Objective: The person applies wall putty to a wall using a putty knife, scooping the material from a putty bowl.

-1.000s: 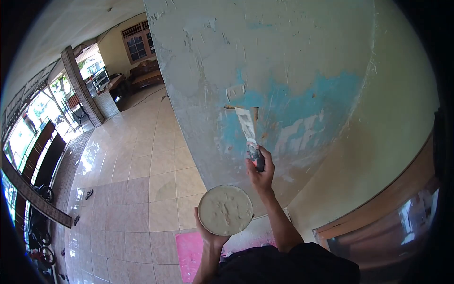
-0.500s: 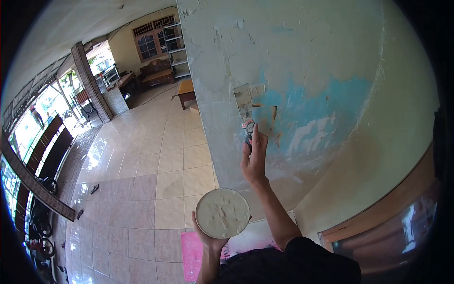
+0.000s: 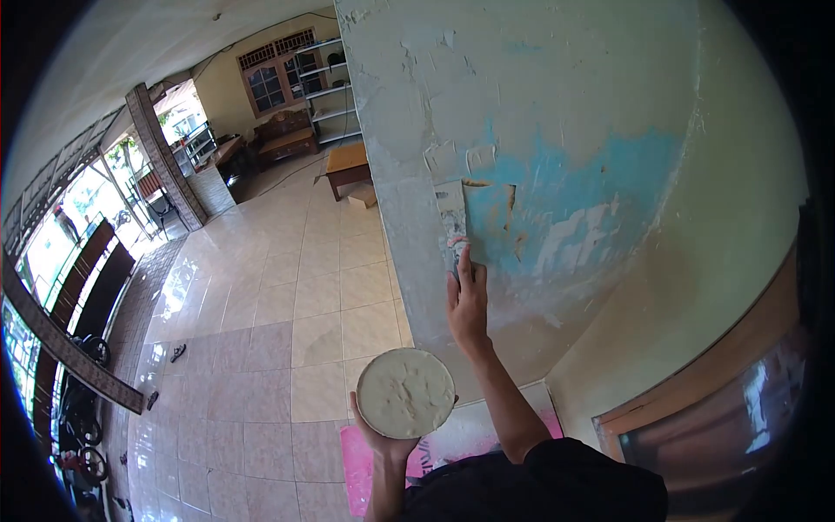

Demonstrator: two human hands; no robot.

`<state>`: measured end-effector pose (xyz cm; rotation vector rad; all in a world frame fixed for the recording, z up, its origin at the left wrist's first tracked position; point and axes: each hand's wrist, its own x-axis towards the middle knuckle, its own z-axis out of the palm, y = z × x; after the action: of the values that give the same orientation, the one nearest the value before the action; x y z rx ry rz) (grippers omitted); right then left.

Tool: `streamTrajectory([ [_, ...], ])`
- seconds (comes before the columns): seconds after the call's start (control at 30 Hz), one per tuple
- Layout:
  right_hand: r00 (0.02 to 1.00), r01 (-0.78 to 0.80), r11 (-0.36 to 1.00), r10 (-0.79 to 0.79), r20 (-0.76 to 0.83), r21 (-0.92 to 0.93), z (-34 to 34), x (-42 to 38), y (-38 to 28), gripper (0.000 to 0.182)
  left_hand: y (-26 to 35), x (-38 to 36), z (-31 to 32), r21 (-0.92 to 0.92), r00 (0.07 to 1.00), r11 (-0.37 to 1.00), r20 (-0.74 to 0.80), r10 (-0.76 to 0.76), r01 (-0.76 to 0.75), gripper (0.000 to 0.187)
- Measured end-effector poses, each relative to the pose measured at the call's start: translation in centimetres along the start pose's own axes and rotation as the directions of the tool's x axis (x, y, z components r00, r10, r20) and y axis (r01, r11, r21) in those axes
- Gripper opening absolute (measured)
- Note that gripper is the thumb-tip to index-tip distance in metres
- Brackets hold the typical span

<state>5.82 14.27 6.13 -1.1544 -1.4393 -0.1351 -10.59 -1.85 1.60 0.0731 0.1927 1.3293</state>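
Note:
My right hand (image 3: pixel 468 300) is wrapped round the handle of a putty knife (image 3: pixel 451 209), index finger stretched along it. Its wide blade lies against the wall (image 3: pixel 557 104), just left of a patch of blue old paint (image 3: pixel 565 196) with brown chipped spots. Fresh-looking smears of putty show just above the blade. Low in front of me, my left hand (image 3: pixel 383 439) supports a round container of pale putty (image 3: pixel 406 393) from below, with fingers at both sides of its rim. The putty's surface is lumpy and scraped.
Beneath the container lies a pink sheet (image 3: pixel 357 470) on the tiled floor (image 3: pixel 235 365). A wood-framed panel (image 3: pixel 713 426) stands at lower right. Farther back are a low wooden table (image 3: pixel 348 163), a wooden bench (image 3: pixel 285 137) and metal shelves (image 3: pixel 335 113). Motorcycles (image 3: pixel 83 426) stand at the left.
The putty knife has moved slightly down along the wall, and its blade now sits lower and flatter. My view has shifted a little; the left hand still holds the putty container.

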Motion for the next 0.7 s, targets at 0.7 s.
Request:
streamTrajectory([
  [0.7, 0.996, 0.086, 0.984, -0.081, -0.042, 0.154, -4.5, 4.0, 0.0, 0.053, -1.1, 0.1, 1.4, 0.002, 0.996, 0.997, 0.039, -0.078, 0.078, 0.081],
])
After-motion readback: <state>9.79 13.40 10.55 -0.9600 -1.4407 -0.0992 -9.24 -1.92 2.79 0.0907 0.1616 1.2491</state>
